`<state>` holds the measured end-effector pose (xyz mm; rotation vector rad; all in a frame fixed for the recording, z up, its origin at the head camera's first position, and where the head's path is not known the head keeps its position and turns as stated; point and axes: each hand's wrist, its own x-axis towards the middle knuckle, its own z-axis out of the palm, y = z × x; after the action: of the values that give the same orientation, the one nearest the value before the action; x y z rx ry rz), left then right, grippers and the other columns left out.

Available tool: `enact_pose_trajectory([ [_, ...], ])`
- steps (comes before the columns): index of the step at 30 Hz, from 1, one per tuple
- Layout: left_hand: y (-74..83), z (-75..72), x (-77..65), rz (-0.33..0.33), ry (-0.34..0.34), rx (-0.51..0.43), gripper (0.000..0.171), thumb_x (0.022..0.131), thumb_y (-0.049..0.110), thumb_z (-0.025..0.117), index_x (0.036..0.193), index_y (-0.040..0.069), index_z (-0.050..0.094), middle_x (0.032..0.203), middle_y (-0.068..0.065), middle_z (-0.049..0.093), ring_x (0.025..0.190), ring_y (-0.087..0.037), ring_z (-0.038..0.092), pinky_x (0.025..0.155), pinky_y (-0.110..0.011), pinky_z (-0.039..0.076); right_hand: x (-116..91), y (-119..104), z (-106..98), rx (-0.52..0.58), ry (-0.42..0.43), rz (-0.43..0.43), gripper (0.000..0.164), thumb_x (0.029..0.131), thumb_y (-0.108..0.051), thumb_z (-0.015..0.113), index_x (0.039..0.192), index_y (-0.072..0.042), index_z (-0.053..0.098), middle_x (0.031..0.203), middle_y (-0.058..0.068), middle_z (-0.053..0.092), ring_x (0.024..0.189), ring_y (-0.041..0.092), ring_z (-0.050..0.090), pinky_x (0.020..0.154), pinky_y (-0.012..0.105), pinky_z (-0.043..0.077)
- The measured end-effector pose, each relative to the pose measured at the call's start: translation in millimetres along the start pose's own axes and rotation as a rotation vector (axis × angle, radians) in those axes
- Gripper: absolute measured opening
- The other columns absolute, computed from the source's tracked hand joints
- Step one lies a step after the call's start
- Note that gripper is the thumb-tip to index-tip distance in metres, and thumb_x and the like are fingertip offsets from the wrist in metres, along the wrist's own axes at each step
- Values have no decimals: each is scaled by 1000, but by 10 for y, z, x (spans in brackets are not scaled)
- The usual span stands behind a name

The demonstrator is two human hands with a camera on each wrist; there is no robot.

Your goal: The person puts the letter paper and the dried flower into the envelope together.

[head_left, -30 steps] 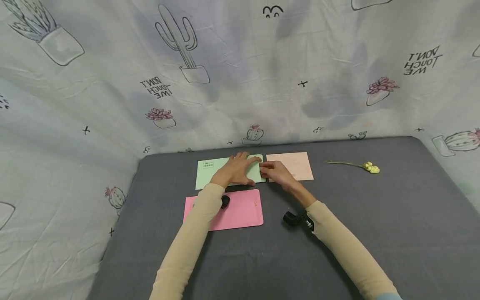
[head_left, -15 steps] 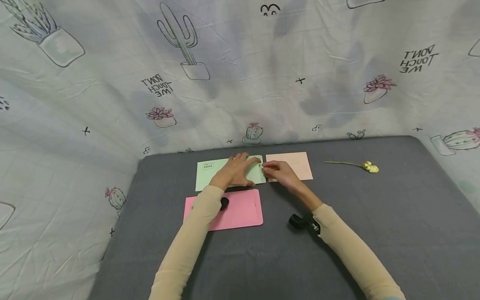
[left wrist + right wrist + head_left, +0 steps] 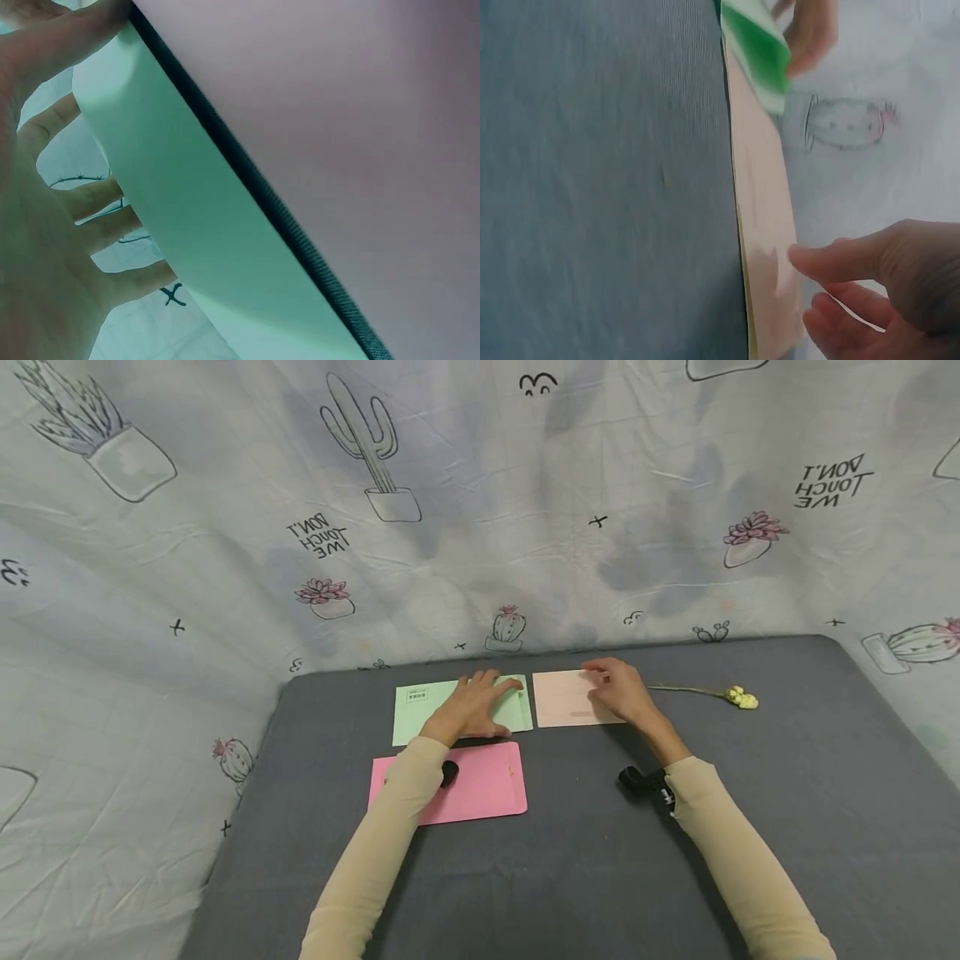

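Note:
My left hand (image 3: 468, 706) rests spread over the right half of a light green envelope (image 3: 412, 714). In the left wrist view its straight fingers (image 3: 142, 279) lie on the envelope's far side and the thumb reaches its near edge. Seen from the right wrist, the right end of the green envelope (image 3: 759, 56) gapes. My right hand (image 3: 626, 693) is over the right end of a peach envelope (image 3: 558, 697), fingers loosely bent, with nothing visible between them. A yellow flower (image 3: 741, 697) on a thin stem lies just right of that hand.
A pink envelope (image 3: 487, 785) lies in front of the green one, partly under my left forearm. A tiny yellow speck (image 3: 665, 178) is on the grey tablecloth (image 3: 555, 877). A cactus-print curtain (image 3: 480, 527) hangs behind the table.
My right hand has left the green envelope's right end and moved right, over the peach envelope. The left hand has stayed in place on the green envelope.

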<state>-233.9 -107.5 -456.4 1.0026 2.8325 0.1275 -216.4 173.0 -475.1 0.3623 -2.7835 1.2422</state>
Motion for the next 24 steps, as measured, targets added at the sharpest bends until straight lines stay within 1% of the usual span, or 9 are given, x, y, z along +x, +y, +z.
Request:
enact_pose_trajectory([
  [3, 9, 16, 24, -7, -2, 1, 77, 77, 45, 81, 143, 32, 43, 146, -12, 40, 133, -31, 40, 109, -57, 30, 40, 101, -90, -77, -63, 1, 51, 82, 6, 69, 131, 10, 54, 134, 34, 49, 126, 51, 42, 104, 62, 32],
  [5, 16, 22, 40, -12, -5, 0, 78, 78, 46, 80, 144, 32, 42, 147, -12, 40, 134, -31, 39, 110, -57, 29, 63, 144, -140, -107, -101, 6, 55, 83, 3, 71, 134, 11, 51, 137, 35, 46, 130, 51, 37, 106, 63, 29],
  [8, 24, 28, 69, -18, -11, 4, 78, 78, 46, 79, 145, 32, 41, 148, -11, 39, 135, -30, 38, 110, -58, 28, 90, 177, -199, -113, -132, 13, 59, 83, 0, 72, 136, 13, 47, 137, 36, 45, 129, 52, 37, 106, 62, 29],
  [11, 29, 26, 93, -20, -13, 3, 78, 79, 46, 79, 145, 32, 41, 148, -12, 39, 135, -31, 38, 110, -58, 28, 107, 189, -233, -126, -132, 15, 60, 84, -2, 73, 136, 12, 47, 135, 35, 46, 126, 52, 40, 103, 62, 32],
  [14, 28, 17, 112, -22, -4, 3, 77, 79, 46, 79, 144, 31, 41, 148, -12, 39, 135, -31, 38, 110, -58, 29, 116, 188, -248, -144, -119, 36, 63, 84, -5, 75, 139, 9, 46, 134, 34, 43, 121, 51, 42, 99, 62, 36],
  [17, 24, -1, 120, -31, 5, -4, 77, 78, 46, 80, 144, 30, 42, 148, -13, 39, 135, -31, 38, 109, -58, 29, 132, 173, -255, -146, -100, 73, 73, 84, -9, 77, 144, 6, 39, 135, 33, 40, 120, 51, 43, 97, 63, 38],
  [20, 21, -18, 123, -44, 4, -12, 78, 78, 45, 80, 144, 30, 42, 147, -13, 40, 135, -32, 39, 109, -59, 29, 145, 165, -271, -129, -78, 116, 84, 83, -12, 79, 149, 6, 30, 133, 35, 43, 117, 50, 46, 95, 63, 39],
  [21, 23, -24, 127, -47, 2, -14, 78, 78, 44, 80, 144, 30, 42, 147, -13, 40, 135, -32, 39, 109, -59, 28, 141, 161, -283, -117, -72, 128, 86, 82, -12, 79, 149, 7, 28, 129, 36, 46, 114, 50, 48, 93, 62, 41],
  [24, 33, -34, 150, -48, 3, -14, 78, 78, 44, 79, 145, 30, 41, 146, -13, 40, 134, -32, 39, 110, -59, 28, 123, 174, -336, -73, -50, 158, 82, 84, -7, 75, 147, 12, 27, 120, 37, 55, 105, 49, 56, 86, 58, 47],
])
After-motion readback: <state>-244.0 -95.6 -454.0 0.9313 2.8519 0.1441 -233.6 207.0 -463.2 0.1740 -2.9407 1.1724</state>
